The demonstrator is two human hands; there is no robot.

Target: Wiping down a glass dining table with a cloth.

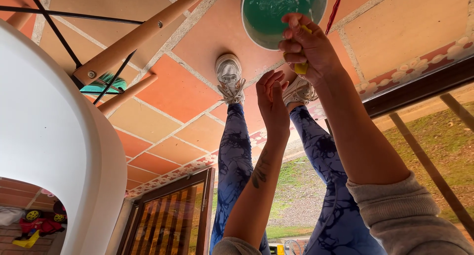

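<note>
Terracotta floor tiles with pale grout fill the upper field, since the head camera hangs inverted as the person bends forward. At far left, the white shell of a chair with wooden legs and black cross-bracing; below it, small toys on a brick floor. Centre-left, a wooden-framed door, then the person's two legs in blue patterned leggings and pale laced shoes planted on the tiles. The left hand is open and flat, fingers together and extended, holding nothing, just beside the right wrist. Above it, a round bucket of green, foamy water stands on the floor. The right hand is clenched tight around a small yellow object, probably a sponge or cloth, at the bucket's near rim. Judged from this, squeezing is best done with the fist well over the bucket's opening so drips fall inside, the free left hand ready to steady the rim.
</note>
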